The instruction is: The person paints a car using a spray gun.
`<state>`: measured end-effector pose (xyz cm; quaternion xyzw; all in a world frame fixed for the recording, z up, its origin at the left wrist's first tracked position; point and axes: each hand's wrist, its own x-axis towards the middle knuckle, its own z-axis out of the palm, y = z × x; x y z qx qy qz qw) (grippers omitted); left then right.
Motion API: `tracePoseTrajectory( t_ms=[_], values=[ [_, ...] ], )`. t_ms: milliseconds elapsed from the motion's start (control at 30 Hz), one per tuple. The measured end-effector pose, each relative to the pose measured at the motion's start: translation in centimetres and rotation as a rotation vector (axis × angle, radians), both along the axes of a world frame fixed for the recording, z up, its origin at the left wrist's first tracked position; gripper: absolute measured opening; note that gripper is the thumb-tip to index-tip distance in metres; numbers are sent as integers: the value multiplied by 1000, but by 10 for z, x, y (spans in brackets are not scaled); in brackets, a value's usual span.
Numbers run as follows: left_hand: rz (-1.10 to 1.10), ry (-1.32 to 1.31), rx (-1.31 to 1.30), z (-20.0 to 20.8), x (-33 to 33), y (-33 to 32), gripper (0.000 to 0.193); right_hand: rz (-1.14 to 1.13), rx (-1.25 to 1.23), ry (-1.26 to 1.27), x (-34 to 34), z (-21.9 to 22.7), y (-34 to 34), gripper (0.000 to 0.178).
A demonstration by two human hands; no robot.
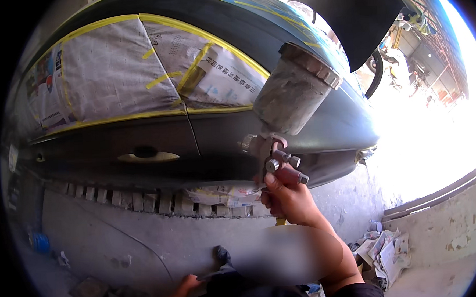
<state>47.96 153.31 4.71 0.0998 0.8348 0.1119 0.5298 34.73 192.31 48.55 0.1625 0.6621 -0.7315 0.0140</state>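
The right hand (pixel 292 199) has its fingers wrapped around the handle of a spray gun (pixel 279 161), thumb up behind the body. The gun sits just right of centre, its grimy grey cup (pixel 294 94) leaning toward one o'clock; in view it overlaps the side of a dark car (pixel 221 133), though the gap between them cannot be judged. The left hand (pixel 188 283) is low, near seven o'clock, too dim to tell how its fingers stand.

The car's skin is smooth and dull, greyer toward two o'clock. Printed masking paper (pixel 104 69) fills the side windows at ten o'clock, edged with yellow tape (pixel 196 21); a pale door handle (pixel 160 157) lies at nine. Blue film (pixel 274 9) covers glass past twelve.

Below, the grey floor (pixel 199 236) is scuffed and spotted, with a row of grey blocks (pixel 165 202) and a thin hose (pixel 138 240) toward eight o'clock. Crumpled papers (pixel 389 253) heap at four, beside a stained low wall (pixel 452 223). Glaring daylight floods in at three.
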Motion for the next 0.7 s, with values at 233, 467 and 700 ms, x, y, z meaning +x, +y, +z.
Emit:
tracePoseTrajectory(
  t_ms=[233, 467, 700],
  values=[
    [160, 31, 54, 10, -14, 13, 53, -448, 77, 0, 44, -5, 54, 21],
    [122, 6, 97, 31, -45, 71, 52, -992, 138, -127, 170, -11, 149, 37],
    [-39, 59, -32, 16, -40, 99, 55, -737, 73, -61, 176, -33, 186, 36]
  ],
)
